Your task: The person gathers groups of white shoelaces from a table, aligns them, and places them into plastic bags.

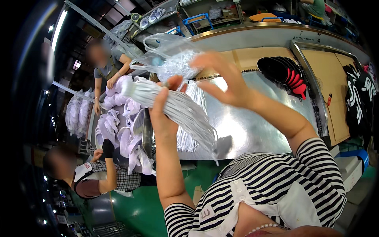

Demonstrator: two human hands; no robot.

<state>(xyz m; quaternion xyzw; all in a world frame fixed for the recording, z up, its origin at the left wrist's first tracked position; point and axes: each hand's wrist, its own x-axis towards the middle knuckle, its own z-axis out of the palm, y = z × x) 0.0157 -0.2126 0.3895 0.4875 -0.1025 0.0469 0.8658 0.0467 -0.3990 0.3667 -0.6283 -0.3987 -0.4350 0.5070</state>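
Note:
A thick bundle of white shoelaces (181,106) is gripped in my left hand (164,118), held up over the metal table's left end. Its looped end points left, and the loose strands hang to the right and down. Near the bundle's far side, my right hand (223,81) is raised with thumb and fingers apart and nothing visible between them; its fingertips are a little blurred. More white shoelaces (187,140) lie on the table just behind and below the bundle. Beyond my hands, a clear plastic bag (169,43) holds a heap of white laces (177,65).
Shiny metal covers the tabletop (252,122). Black shoe parts with red tips (282,75) lie at its far right, before a metal rim and cardboard (331,91). Pale lilac shoes (126,130) pile up on the left, where two people work. Black-and-white pieces (359,94) sit far right.

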